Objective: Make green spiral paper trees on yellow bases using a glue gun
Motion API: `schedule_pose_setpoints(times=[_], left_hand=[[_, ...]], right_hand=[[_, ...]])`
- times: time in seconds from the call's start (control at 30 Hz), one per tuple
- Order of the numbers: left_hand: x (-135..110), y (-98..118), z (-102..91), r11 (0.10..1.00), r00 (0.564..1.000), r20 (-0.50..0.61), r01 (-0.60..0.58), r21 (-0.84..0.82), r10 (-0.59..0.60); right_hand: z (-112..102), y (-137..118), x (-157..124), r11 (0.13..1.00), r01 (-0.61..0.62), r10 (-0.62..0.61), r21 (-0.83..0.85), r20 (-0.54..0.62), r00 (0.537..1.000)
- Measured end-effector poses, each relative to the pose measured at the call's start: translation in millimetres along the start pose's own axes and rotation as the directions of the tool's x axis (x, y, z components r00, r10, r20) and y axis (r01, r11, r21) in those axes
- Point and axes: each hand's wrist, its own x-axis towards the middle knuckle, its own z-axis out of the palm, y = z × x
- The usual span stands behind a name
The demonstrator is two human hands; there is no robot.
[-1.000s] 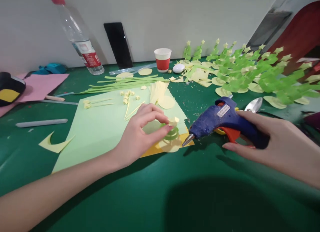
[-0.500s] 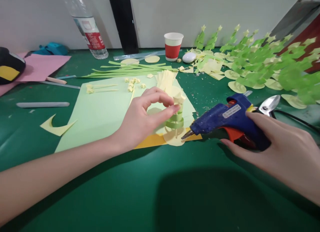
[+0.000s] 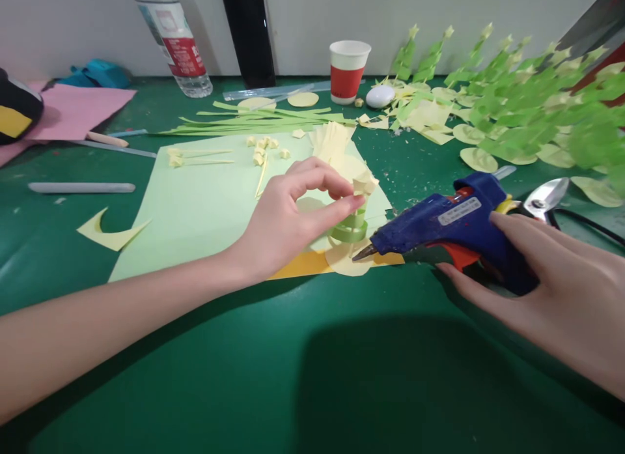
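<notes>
My left hand (image 3: pixel 293 216) pinches the top of a small paper tree (image 3: pixel 352 221), made of a green coiled strip with a pale yellow star on top, standing on a pale yellow paper disc (image 3: pixel 347 260). My right hand (image 3: pixel 551 291) is wrapped round the handle of a blue glue gun (image 3: pixel 446 218) with an orange trigger. Its metal nozzle points left and touches the disc at the tree's base. Both sit at the front right corner of a light green paper sheet (image 3: pixel 205 206), over an orange sheet (image 3: pixel 303 264).
On the green table (image 3: pixel 244 376) stand several finished green paper trees (image 3: pixel 512 102) at the back right, a red and white cup (image 3: pixel 348 71), a water bottle (image 3: pixel 172 40) and a dark phone (image 3: pixel 248 30). Green strips (image 3: pixel 254 122), pink paper (image 3: pixel 73 112), scissors (image 3: pixel 549 197) and a grey stick (image 3: pixel 81 187) lie about.
My view has shifted, so everything sits lower left of before. The glue gun's nozzle has moved in to the tree's base, and my left hand has lifted the coil's top slightly.
</notes>
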Motion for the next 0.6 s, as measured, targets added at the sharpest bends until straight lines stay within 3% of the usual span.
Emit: schedule_pose_setpoints(times=[0.6], left_hand=[[-0.3,-2.2,-0.2,1.0,1.0,-0.001,-0.009,0.024,0.009]], right_hand=[[1.7,1.7,-4.0,0.998,0.01,-0.009,-0.055,0.009,1.0]])
